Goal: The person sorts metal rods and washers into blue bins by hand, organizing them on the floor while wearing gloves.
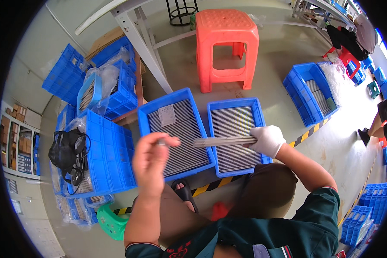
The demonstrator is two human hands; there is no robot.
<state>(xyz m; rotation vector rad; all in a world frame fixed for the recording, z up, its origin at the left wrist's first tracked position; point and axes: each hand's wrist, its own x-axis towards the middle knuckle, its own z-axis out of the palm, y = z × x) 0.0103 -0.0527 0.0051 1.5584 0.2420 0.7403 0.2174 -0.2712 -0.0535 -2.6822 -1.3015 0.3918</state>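
My right hand (268, 141), in a white glove, grips one end of a small bundle of thin grey metal rods (225, 142). The bundle points left, above the gap between two shallow blue crates. My bare left hand (150, 161) is closed in a pinch near the bundle's free end. A small grey thing shows between its thumb and fingers, too little of it to name. Rows of similar rods lie in the left crate (210, 161) and in the right crate (216, 165). A clear plastic piece (167, 115) rests on the rods in the left crate.
A red plastic stool (226, 26) stands beyond the crates. Stacked blue crates (109, 150) rise at my left, with a black bag (67, 148) on top. Another rod-filled crate (299, 96) sits at the right. A green stool (112, 221) is beside me; a person (363, 36) sits far right.
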